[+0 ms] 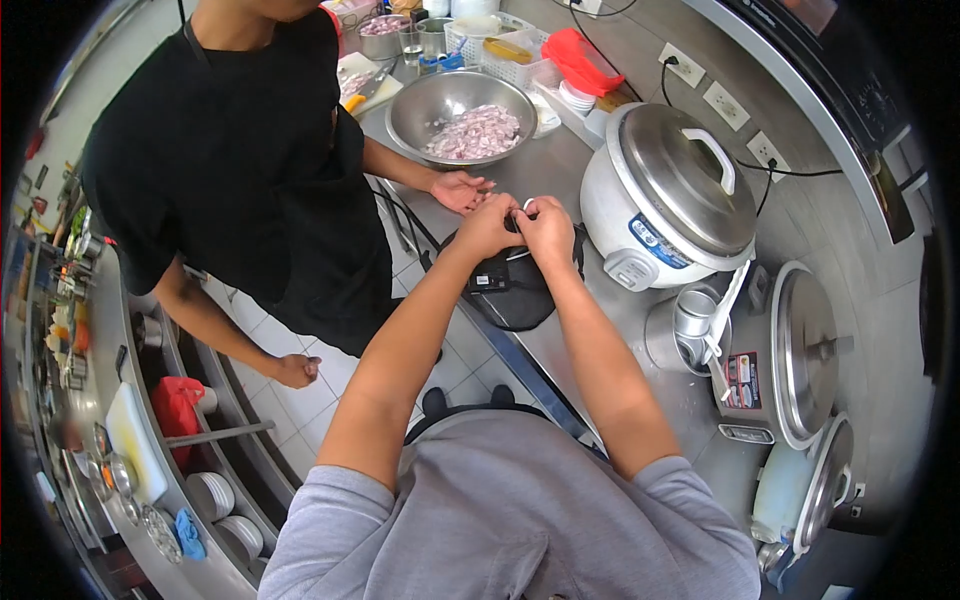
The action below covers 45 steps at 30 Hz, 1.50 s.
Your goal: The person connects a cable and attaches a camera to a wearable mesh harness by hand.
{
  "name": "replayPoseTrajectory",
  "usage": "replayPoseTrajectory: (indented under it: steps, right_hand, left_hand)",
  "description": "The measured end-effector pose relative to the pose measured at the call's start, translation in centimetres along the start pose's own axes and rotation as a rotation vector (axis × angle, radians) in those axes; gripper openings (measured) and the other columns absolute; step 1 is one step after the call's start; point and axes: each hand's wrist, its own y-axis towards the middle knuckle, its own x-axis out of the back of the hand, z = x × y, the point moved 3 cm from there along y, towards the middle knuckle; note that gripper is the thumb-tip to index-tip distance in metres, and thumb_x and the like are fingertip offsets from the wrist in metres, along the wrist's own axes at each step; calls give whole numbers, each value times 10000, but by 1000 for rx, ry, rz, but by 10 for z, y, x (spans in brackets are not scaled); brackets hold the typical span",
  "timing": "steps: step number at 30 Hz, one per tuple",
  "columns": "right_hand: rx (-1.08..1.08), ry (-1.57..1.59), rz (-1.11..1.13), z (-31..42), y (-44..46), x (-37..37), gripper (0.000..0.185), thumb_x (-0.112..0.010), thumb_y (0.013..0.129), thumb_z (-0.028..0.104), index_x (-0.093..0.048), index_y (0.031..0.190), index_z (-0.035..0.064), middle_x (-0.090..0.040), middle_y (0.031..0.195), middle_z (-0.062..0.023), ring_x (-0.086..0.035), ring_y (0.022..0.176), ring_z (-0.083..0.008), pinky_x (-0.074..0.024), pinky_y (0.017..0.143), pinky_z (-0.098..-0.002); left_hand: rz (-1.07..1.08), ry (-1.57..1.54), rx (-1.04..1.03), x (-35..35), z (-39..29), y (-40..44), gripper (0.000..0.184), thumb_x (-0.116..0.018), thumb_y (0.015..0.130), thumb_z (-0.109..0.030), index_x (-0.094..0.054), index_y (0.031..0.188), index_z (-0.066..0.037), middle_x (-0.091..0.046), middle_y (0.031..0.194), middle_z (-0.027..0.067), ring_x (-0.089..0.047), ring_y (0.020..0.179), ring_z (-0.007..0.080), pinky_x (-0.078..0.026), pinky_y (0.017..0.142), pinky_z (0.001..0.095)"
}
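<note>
Left grip [488,231] and right grip [549,233] clamped on dark item [513,222]; steel counter [556,168], tiled floor [468,362].

Small dark item [514,222]: mostly covered by the left hand [489,229] and right hand [547,232]; its kind cannot be told.
Black bag [528,301]: partly hidden beneath both hands.
Co-worker [245,150]: head cut off by the top edge.
Cooker label [660,244]: lettering too small to be read.
Far-left counter goods [70,340]: blurred.

A small dark item [513,223], partly hidden, shows over a black bag [527,305].
</note>
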Motion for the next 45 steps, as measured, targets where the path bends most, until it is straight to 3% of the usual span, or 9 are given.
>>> replayPoseTrajectory:
  steps: [5, 13, 21, 23, 31, 33, 34, 36, 45]
  right_hand:
    - [-25, -2, -50, 5, -2, -4, 220, -781, 769, 206, -650, 751, 30, -688, 910, -126, -665, 812, -354, -525, 719, -443]
    - [-41, 31, -44, 0, 0, -3, 203, -774, 768, 194, -651, 728, 39, -691, 884, -128, -669, 788, -363, -527, 695, -454]
    - [-24, 103, -86, -1, -3, -8, 191, -763, 780, 147, -639, 720, 14, -721, 1048, -171, -687, 905, -376, -541, 778, -443]
    - [-35, 121, -83, -4, -1, -8, 186, -761, 782, 142, -638, 725, 14, -720, 1056, -173, -687, 915, -376, -543, 784, -443]
    - [15, 51, -131, -11, 4, -12, 202, -769, 796, 155, -654, 767, -8, -728, 1043, -190, -698, 912, -375, -548, 803, -438]
    - [-182, 400, -148, -32, 12, -16, 223, -778, 828, 175, -681, 801, -24, -745, 921, -174, -718, 808, -279, -543, 752, -388]
    - [-179, 400, -151, -34, 17, -11, 223, -778, 828, 175, -681, 801, -24, -745, 921, -174, -718, 808, -279, -543, 752, -388]
    - [-426, 544, 141, -42, 19, -8, 235, -755, 903, 192, -663, 826, -10, -696, 838, -70, -632, 697, -149, -505, 579, -303]
    - [-526, 695, 107, -31, 19, 5, 213, -769, 869, 154, -706, 805, -39, -686, 746, -47, -574, 663, -108, -477, 657, -279]
  left_hand:
    - [-72, 108, -62, 2, -12, -7, 535, -846, 664, -267, -610, 1111, -90, -615, 1038, 149, -608, 1006, 359, -489, 848, 445]
    - [-21, 121, -10, 3, -17, -7, 559, -844, 675, -254, -595, 1153, -106, -594, 1081, 147, -597, 1056, 348, -487, 877, 447]
    - [-11, 124, 47, 2, -18, -9, 534, -837, 687, -233, -586, 1137, -95, -585, 1074, 156, -588, 1078, 359, -475, 907, 440]
    - [-57, 120, -1, 2, -17, -9, 526, -848, 657, -259, -592, 1095, -119, -589, 1055, 133, -597, 1047, 353, -495, 857, 467]
    - [-39, 105, 20, 0, -13, -5, 597, -880, 649, -286, -592, 1137, -97, -587, 1076, 150, -580, 1087, 353, -476, 905, 448]
    - [-52, 117, 9, -1, -11, -5, 636, -900, 623, -316, -601, 1147, -116, -590, 1076, 131, -587, 1082, 340, -487, 898, 457]
    - [-37, 98, 8, -1, -10, -3, 653, -908, 620, -329, -601, 1153, -111, -591, 1087, 133, -585, 1088, 336, -484, 900, 454]
    - [-14, 72, 6, -4, -10, -3, 671, -916, 617, -343, -602, 1160, -106, -593, 1098, 134, -582, 1095, 333, -482, 903, 451]
    - [-19, 33, 11, -6, -3, -3, 712, -921, 613, -328, -599, 1201, -89, -589, 1136, 146, -598, 1090, 336, -478, 919, 434]
